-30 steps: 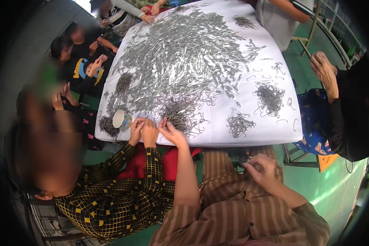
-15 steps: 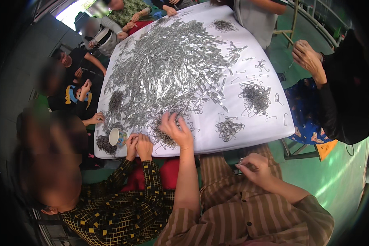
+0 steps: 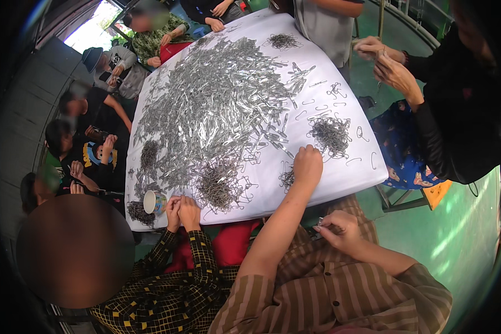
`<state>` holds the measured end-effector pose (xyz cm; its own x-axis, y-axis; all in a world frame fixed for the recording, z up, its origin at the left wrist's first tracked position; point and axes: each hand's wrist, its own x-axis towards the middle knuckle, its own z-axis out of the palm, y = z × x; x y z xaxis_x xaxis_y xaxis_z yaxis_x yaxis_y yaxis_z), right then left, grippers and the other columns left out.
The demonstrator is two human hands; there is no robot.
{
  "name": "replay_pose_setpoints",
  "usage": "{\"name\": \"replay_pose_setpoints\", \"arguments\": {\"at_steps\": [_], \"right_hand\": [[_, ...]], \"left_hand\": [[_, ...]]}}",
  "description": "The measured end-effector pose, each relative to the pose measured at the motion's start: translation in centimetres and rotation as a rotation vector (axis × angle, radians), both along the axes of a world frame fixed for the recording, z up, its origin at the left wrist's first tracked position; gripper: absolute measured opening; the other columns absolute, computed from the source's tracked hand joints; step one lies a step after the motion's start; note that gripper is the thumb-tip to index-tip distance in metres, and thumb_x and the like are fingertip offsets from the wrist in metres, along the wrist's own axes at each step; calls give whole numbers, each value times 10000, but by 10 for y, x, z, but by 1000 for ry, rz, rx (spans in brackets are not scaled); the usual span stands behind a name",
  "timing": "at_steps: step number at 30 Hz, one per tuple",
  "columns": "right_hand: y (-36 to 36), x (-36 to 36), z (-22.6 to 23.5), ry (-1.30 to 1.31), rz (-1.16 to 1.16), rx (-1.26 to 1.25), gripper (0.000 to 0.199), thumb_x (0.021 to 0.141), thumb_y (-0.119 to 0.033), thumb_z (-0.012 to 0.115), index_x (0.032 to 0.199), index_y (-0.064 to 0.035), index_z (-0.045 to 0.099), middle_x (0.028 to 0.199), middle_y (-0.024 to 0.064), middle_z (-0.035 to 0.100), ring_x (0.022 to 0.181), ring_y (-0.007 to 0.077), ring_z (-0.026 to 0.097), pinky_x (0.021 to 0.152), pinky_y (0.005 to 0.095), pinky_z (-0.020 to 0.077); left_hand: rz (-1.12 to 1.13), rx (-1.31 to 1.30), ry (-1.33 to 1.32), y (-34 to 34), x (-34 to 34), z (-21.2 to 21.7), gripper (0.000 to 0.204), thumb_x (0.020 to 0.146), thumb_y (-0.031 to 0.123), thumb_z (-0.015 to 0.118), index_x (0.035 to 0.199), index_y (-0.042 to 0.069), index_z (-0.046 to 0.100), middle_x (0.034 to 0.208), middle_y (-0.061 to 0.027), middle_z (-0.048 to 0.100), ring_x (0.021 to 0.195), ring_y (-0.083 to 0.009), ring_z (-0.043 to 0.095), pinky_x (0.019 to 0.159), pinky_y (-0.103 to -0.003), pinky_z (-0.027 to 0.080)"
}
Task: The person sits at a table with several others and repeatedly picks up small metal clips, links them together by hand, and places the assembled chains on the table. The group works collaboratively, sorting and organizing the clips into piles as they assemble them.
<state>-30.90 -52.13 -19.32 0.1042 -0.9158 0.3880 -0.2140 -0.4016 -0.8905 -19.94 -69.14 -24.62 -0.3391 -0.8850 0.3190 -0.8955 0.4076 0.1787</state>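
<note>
My left hand (image 3: 308, 166) reaches over the white tabletop, its fingers bent down and drawn together beside a small pile of bent wire hooks (image 3: 287, 178). The hand covers part of that pile, and its fingertips are hidden, so I cannot see what is in them. Lower, over my lap, my right hand (image 3: 341, 229) is closed in a pinch on a small shiny metal piece (image 3: 320, 221). Beyond my left hand lies a bigger pile of wire hooks (image 3: 330, 137). A broad heap of flat silvery metal strips (image 3: 217, 94) covers the table's middle.
Another hook pile (image 3: 220, 186) lies left of my forearm. A person in a checked shirt sits close at my left, hands (image 3: 182, 212) at the table edge near a paper cup (image 3: 155, 201). Several people surround the table (image 3: 312, 195); one at right holds up both hands (image 3: 388, 69).
My left hand has moved right, from over the hook pile at the left to the small pile at the right, its spread fingers now drawn in. My right hand keeps its pinch.
</note>
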Motion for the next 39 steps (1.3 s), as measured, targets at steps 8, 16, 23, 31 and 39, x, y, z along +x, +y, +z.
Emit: {"name": "replay_pose_setpoints", "arguments": {"at_steps": [8, 16, 23, 31, 39], "right_hand": [[2, 0, 6, 19, 1, 13, 136, 691, -11, 771, 733, -22, 643, 676, 91, 641, 594, 237, 604, 555, 322, 444], [4, 2, -3, -2, -15, 16, 132, 690, 11, 767, 732, -17, 645, 670, 91, 629, 583, 207, 598, 542, 300, 444], [1, 12, 3, 8, 44, 41, 128, 700, 48, 745, 734, 8, 629, 661, 85, 599, 571, 175, 571, 528, 276, 438], [2, 15, 6, 1, 34, 75, 132, 704, 46, 745, 743, 13, 623, 670, 90, 600, 580, 172, 575, 529, 275, 438], [2, 12, 12, 60, 35, 33, 138, 709, -9, 770, 759, -20, 642, 716, 96, 641, 599, 211, 603, 564, 301, 468]], "left_hand": [[46, 20, -156, -4, -6, 4, 88, 733, 33, 576, 770, -10, 643, 813, -133, 641, 785, -279, 631, 672, -378, 529], [-14, -118, 432, 44, 30, 11, 101, 821, 46, 563, 906, 15, 516, 821, -136, 567, 797, -339, 544, 705, -448, 418], [-133, -272, 595, 65, 45, -9, 139, 802, -7, 596, 903, 18, 504, 848, -130, 548, 805, -331, 531, 748, -405, 420], [-102, -226, 625, 65, 47, -10, 151, 794, -16, 605, 903, 16, 506, 845, -132, 548, 812, -337, 534, 753, -420, 432], [-91, -223, 636, 63, 43, -14, 109, 803, -1, 598, 854, 21, 503, 838, -152, 560, 799, -354, 538, 744, -447, 432]]}}
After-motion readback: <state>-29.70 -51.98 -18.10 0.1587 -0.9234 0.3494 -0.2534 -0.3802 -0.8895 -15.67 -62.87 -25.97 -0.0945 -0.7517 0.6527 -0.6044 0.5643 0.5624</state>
